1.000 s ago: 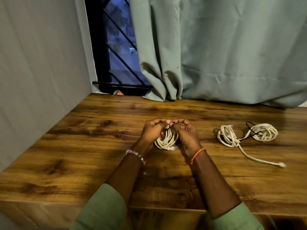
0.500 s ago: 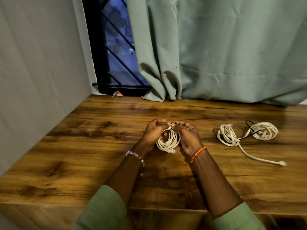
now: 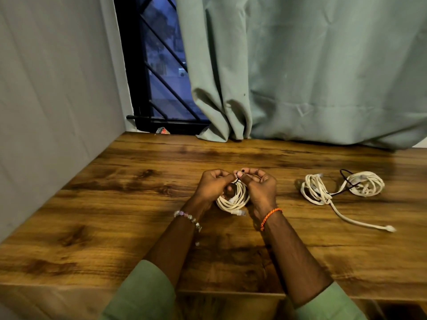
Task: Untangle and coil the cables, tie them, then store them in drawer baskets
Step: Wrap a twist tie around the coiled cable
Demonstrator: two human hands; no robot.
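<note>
We see both hands raised just above the wooden table, the left hand and the right hand with fingers curled and thumb tips nearly meeting, pinching a thin black tie between them. Below the fingertips, between the two palms, hangs a white coiled cable — its plug end pokes out near the right wrist. Well to the right of the right hand's fingers lie two more white cable coils on the table, joined by a dark tie — one loose end trails toward us.
</note>
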